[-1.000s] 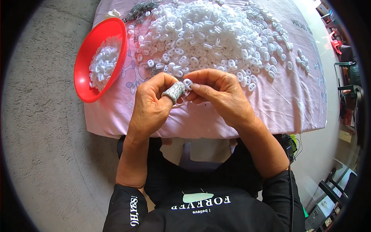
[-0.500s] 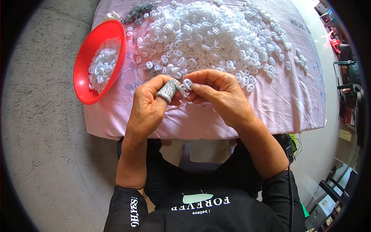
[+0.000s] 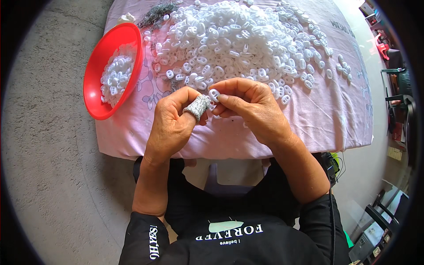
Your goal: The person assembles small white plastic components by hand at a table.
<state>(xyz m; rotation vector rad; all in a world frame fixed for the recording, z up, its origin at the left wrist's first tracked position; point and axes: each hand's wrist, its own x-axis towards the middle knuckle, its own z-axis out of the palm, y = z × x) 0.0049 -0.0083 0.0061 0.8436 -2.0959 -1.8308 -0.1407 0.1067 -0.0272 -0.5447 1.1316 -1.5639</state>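
Observation:
Close over the near part of the pink cloth, my two hands meet around small white oval plastic pieces with two holes. A white plastic piece [image 3: 213, 95] sits pinched between the thumb and index finger of my right hand [image 3: 258, 110]. My left hand [image 3: 170, 121] is closed, its thumb covered by a speckled grey sleeve [image 3: 197, 108]. That thumb presses against a second piece, mostly hidden beside the first. Whether the two pieces are joined I cannot make out. Just beyond my fingers spreads a large pile of similar white pieces [image 3: 229, 39].
A tilted red bowl [image 3: 93, 99] at the left holds more white pieces. Grey tangled fibre [image 3: 159, 15] lies at the far left of the pile. Loose pieces [image 3: 342, 68] are scattered to the right on the pink cloth [image 3: 318, 123]. Concrete floor [image 3: 48, 132] stretches leftward.
My left hand has shifted slightly right, and its sleeved thumb now covers more of the lower white piece. My right hand stays nearly still, holding its piece.

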